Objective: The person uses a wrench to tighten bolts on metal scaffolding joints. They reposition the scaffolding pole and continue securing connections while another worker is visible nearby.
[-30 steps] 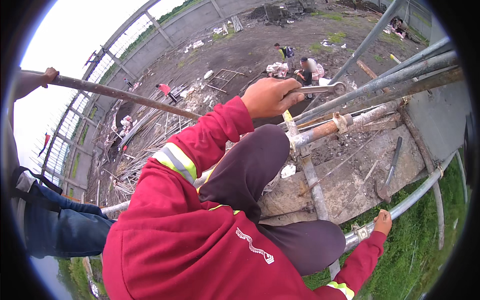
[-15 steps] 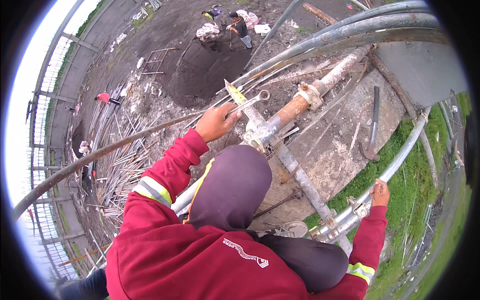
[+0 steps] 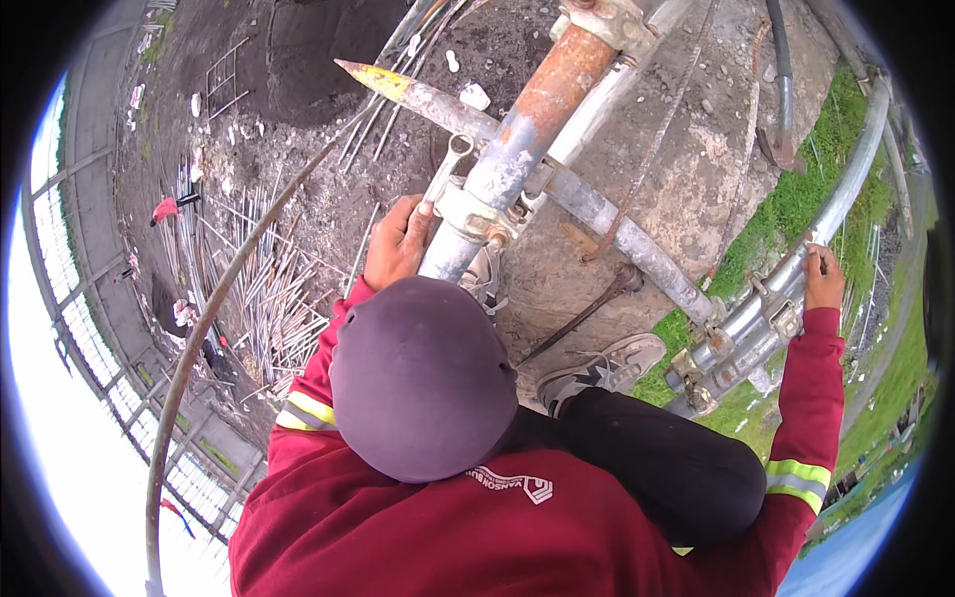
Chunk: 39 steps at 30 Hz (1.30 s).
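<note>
My left hand (image 3: 396, 242) is closed around the lower part of a metal wrench (image 3: 444, 173), whose ring end points up and away. The wrench lies against a scaffold clamp (image 3: 468, 211) that joins a thick, rust-stained pipe (image 3: 542, 111) to a thinner cross pipe (image 3: 619, 231). My right hand (image 3: 824, 279) grips a galvanized pipe (image 3: 848, 189) at the right, beside a pair of clamps (image 3: 771, 310). The left palm and most of its fingers are hidden. My dark-clad knee (image 3: 423, 383) covers the near end of the thick pipe.
A hammer (image 3: 783, 109) lies on the worn board (image 3: 686, 179) at the upper right. A dark iron bar with a socket-like end (image 3: 587, 310) rests near my shoe (image 3: 607, 368). Far below are piled poles (image 3: 259, 289) and grass (image 3: 846, 124). A long curved pipe (image 3: 214, 308) crosses the left.
My view has tilted downward and come closer to the clamp. The wrench has moved from the yellow-tipped pipe end down to the clamp in my left hand. My right hand stays on its pipe.
</note>
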Each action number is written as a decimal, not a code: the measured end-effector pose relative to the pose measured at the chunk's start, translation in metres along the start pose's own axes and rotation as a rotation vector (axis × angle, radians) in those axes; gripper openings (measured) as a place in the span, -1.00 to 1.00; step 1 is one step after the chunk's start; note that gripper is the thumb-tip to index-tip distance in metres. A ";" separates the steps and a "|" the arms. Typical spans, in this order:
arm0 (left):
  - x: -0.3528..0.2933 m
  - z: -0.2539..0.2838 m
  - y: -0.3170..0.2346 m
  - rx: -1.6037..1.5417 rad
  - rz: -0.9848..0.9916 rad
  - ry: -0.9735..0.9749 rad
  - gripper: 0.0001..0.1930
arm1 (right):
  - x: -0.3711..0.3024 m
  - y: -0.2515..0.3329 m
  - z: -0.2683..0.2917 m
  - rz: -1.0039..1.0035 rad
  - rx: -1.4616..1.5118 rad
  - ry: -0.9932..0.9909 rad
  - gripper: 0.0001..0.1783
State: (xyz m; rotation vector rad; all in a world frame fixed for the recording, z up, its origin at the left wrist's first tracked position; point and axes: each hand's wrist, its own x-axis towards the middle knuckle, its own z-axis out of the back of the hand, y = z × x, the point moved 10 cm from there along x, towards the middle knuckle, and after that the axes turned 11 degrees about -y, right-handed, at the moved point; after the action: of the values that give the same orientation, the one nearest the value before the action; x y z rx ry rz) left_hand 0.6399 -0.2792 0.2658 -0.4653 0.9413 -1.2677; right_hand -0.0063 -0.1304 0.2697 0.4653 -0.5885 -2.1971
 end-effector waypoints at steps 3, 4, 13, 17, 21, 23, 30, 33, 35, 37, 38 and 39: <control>0.002 0.002 -0.005 0.040 -0.018 0.016 -0.64 | 0.000 -0.009 0.004 -0.075 -0.125 -0.036 -0.71; 0.005 0.004 -0.008 0.013 -0.039 0.030 -0.66 | -0.001 -0.005 0.006 -0.029 -0.170 -0.028 -0.69; 0.022 0.014 -0.001 0.070 -0.136 0.216 -0.74 | 0.002 -0.021 0.008 0.019 -0.333 -0.027 -0.69; 0.022 0.017 -0.005 -0.062 -0.116 0.304 -0.70 | 0.001 0.006 0.011 0.172 -0.513 -0.095 -0.73; 0.030 0.024 -0.032 0.050 -0.336 0.301 -0.69 | -0.004 0.095 0.001 0.456 -0.571 -0.213 -0.81; 0.035 0.025 -0.043 0.098 -0.410 0.303 -0.70 | -0.004 0.153 -0.009 0.536 -0.425 -0.280 -0.82; 0.052 0.026 -0.055 0.183 -0.495 0.393 -0.66 | -0.042 0.351 -0.094 0.834 0.009 -0.117 -0.86; 0.056 0.021 -0.053 0.127 -0.483 0.464 -0.68 | -0.069 0.412 -0.128 0.986 0.133 -0.010 -0.87; 0.064 0.019 -0.053 0.045 -0.507 0.471 -0.73 | -0.079 0.441 -0.149 1.063 0.169 0.038 -0.87; 0.070 0.015 -0.047 0.061 -0.534 0.469 -0.76 | -0.083 0.460 -0.167 1.103 0.214 0.059 -0.87; 0.072 0.011 -0.044 0.033 -0.537 0.508 -0.78 | -0.081 0.465 -0.175 1.082 0.233 0.059 -0.87; 0.075 0.012 -0.041 -0.088 -0.478 0.497 -0.78 | -0.079 0.468 -0.182 1.056 0.260 0.051 -0.87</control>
State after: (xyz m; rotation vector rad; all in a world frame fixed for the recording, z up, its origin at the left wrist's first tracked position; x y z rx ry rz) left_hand 0.6258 -0.3632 0.2783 -0.4680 1.3577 -1.8311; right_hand 0.4175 -0.3847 0.3870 0.2418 -0.8465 -1.1086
